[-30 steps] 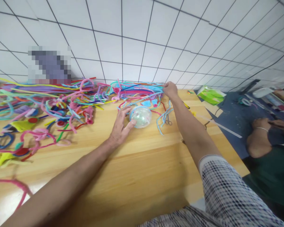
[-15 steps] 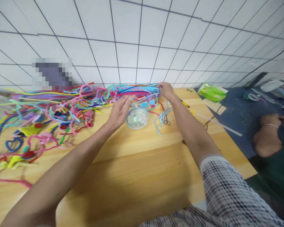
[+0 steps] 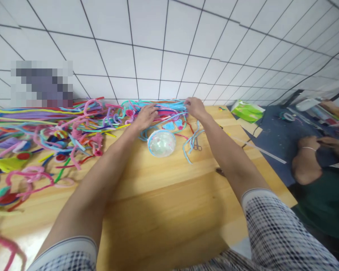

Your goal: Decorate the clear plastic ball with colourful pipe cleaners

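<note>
- Handling the blue pipe cleaners [image 3: 173,103] along the far edge of the table [image 3: 164,199] seems the step in hand.
- On my feed the left hand [image 3: 145,117] lies loosely spread over them; the right hand [image 3: 195,108] curls at their right end, and whether it pinches I cannot tell.
- I think the next move calls for careful fingertips.

Craft workshop (colourful pipe cleaners [image 3: 169,106])

Light blue and magenta are mixed in the long bundle of fuzzy stems [image 3: 171,107], and the clear round plastic bowl [image 3: 162,145] is rimmed in pale blue. The glossy white tiled wall [image 3: 147,62] is gridded with dark lines; the cloth sleeves [image 3: 282,222] are checked in dark blue and white.
</note>
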The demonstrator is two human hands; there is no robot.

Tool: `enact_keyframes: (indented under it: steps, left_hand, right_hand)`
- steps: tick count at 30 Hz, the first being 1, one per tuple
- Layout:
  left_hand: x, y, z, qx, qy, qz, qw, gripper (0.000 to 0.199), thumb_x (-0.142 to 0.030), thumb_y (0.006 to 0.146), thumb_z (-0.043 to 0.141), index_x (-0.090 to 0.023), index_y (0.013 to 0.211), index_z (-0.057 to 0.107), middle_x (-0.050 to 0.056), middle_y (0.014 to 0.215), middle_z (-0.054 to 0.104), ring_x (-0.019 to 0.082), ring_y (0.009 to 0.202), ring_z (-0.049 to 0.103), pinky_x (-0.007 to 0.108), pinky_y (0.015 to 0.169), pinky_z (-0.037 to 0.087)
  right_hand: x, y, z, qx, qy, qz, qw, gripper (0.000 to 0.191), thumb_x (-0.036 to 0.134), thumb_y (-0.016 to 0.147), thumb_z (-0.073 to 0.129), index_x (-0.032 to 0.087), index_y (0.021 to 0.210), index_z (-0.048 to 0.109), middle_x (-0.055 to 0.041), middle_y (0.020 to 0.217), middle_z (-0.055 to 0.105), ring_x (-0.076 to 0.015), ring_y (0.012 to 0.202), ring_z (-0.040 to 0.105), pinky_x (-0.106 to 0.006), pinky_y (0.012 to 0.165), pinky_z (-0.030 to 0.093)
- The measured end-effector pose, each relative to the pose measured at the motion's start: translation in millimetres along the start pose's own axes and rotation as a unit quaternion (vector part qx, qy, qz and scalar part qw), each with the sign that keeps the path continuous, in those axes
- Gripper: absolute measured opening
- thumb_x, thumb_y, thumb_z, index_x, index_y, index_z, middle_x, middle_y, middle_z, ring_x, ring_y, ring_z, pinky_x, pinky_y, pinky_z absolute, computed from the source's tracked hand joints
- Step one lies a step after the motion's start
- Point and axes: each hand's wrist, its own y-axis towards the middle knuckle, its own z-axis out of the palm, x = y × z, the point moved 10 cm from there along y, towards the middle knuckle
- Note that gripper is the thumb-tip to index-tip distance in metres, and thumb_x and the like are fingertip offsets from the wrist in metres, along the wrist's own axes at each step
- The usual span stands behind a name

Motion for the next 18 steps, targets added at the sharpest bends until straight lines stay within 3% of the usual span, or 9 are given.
enact_keyframes:
  steps: [6, 10, 15, 18]
  left_hand:
    - [11, -9, 10.0, -0.007, 0.02, -0.014, 1.0, 0.056, -0.035, 0.109, 0.049, -0.013, 0.155, 0.072, 0.019, 0.176, 0.057, 0.035, 0.167, 0.048, 0.056, 0.144, 0.029]
    - [7, -12, 11.0, 0.0, 0.043, -0.013, 0.999, 0.056, -0.038, 0.11, 0.05, -0.019, 0.159, 0.07, 0.013, 0.179, 0.055, 0.034, 0.168, 0.046, 0.058, 0.142, 0.032]
    - [-4, -17, 8.8, 0.016, 0.065, -0.027, 0.997, 0.059, -0.038, 0.111, 0.049, -0.013, 0.162, 0.068, 0.015, 0.183, 0.048, 0.037, 0.17, 0.043, 0.055, 0.142, 0.033]
    - [-5, -19, 7.5, 0.021, 0.068, -0.046, 0.996, 0.058, -0.038, 0.111, 0.051, -0.015, 0.163, 0.067, 0.014, 0.183, 0.049, 0.039, 0.17, 0.042, 0.056, 0.143, 0.032]
  right_hand:
    - [5, -1, -3, 0.011, -0.003, -0.001, 1.0, 0.034, 0.017, 0.091, 0.065, 0.016, 0.116, 0.089, -0.0094, 0.109, 0.087, -0.0253, 0.102, 0.074, -0.035, 0.096, 0.053]
    - [6, -4, -5, 0.011, 0.002, -0.001, 1.0, 0.033, 0.02, 0.095, 0.065, 0.016, 0.114, 0.091, -0.0086, 0.109, 0.088, -0.0246, 0.101, 0.074, -0.035, 0.097, 0.054]
    - [3, -5, -14, -0.014, 0.003, 0.021, 1.0, 0.033, 0.027, 0.096, 0.066, 0.017, 0.115, 0.091, -0.0076, 0.108, 0.088, -0.0256, 0.099, 0.075, -0.035, 0.096, 0.056]
    - [0, -5, -17, -0.025, -0.005, 0.036, 0.999, 0.03, 0.028, 0.094, 0.068, 0.02, 0.111, 0.092, -0.0062, 0.106, 0.088, -0.0266, 0.102, 0.075, -0.037, 0.097, 0.057]
